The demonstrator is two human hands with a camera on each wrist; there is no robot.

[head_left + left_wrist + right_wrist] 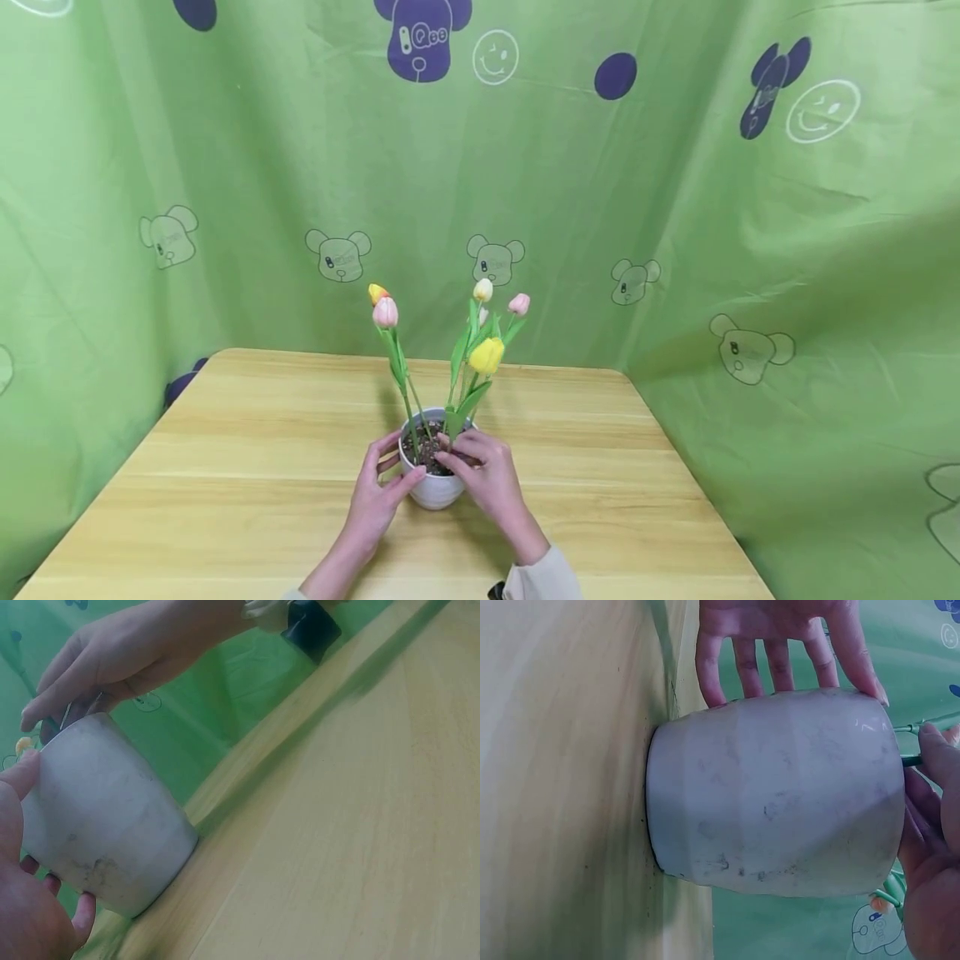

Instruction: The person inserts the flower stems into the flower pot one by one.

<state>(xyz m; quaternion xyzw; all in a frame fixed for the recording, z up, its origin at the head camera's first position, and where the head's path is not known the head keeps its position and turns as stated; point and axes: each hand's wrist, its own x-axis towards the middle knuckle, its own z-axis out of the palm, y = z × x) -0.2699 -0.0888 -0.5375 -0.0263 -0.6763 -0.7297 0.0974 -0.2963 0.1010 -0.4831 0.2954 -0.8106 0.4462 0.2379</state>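
Observation:
A white flower pot (437, 497) with dark soil (425, 455) stands upright on the table and holds several tulips. My left hand (375, 498) grips the pot's left side, its thumb at the rim and its fingers against the wall. Over the right rim, my right hand (491, 479) pinches a green stem (910, 760) close to the soil. That stem appears to carry the yellow tulip (487, 356). Pink tulips (386, 312), an orange-yellow one (377, 293) and a cream one (483, 290) rise behind. The soil end of the pinched stem is hidden by my fingers.
The light wooden table (262, 450) extends around the pot on all sides. Green printed curtain (420, 183) hangs behind the table and along both sides. A dark band (311, 631) sits at my right wrist by the pale sleeve (542, 575).

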